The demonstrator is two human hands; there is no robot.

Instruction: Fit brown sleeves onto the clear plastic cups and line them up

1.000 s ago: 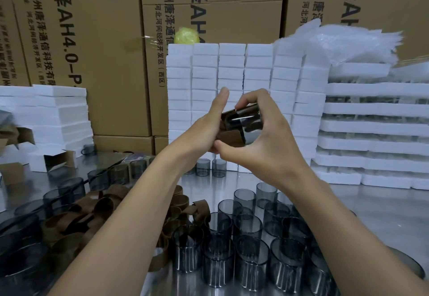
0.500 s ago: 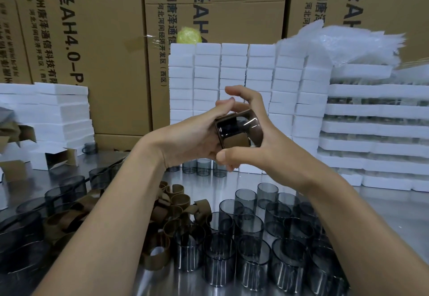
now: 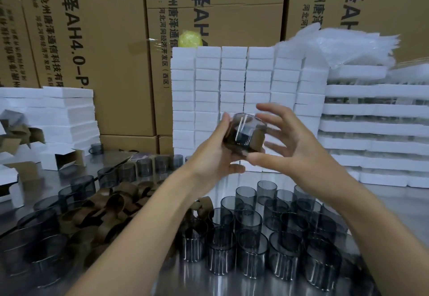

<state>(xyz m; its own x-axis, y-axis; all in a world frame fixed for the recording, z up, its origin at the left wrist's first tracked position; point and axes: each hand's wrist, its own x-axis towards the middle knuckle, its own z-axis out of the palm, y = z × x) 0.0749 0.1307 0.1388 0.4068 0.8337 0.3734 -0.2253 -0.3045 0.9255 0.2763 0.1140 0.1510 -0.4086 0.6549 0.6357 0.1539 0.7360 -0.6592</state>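
I hold a clear smoky plastic cup (image 3: 245,131) up in front of me, a brown sleeve (image 3: 254,143) wrapped round its lower part. My left hand (image 3: 213,154) grips the cup from the left and below. My right hand (image 3: 292,142) is spread beside it, fingers straight and blurred, thumb near the sleeve's bottom edge. Below, a cluster of bare clear cups (image 3: 260,237) stands on the metal table. A heap of loose brown sleeves (image 3: 104,212) lies to the left.
More cups (image 3: 148,168) stand in a line behind the sleeve heap. Stacked white foam blocks (image 3: 232,91) rise straight ahead, foam trays (image 3: 376,128) on the right, more foam (image 3: 58,112) on the left. Cardboard cartons (image 3: 92,40) form the back wall.
The cup has turned from lying sideways to upright, mouth upward. My right hand has let go of it and spread its fingers. My left hand keeps hold.
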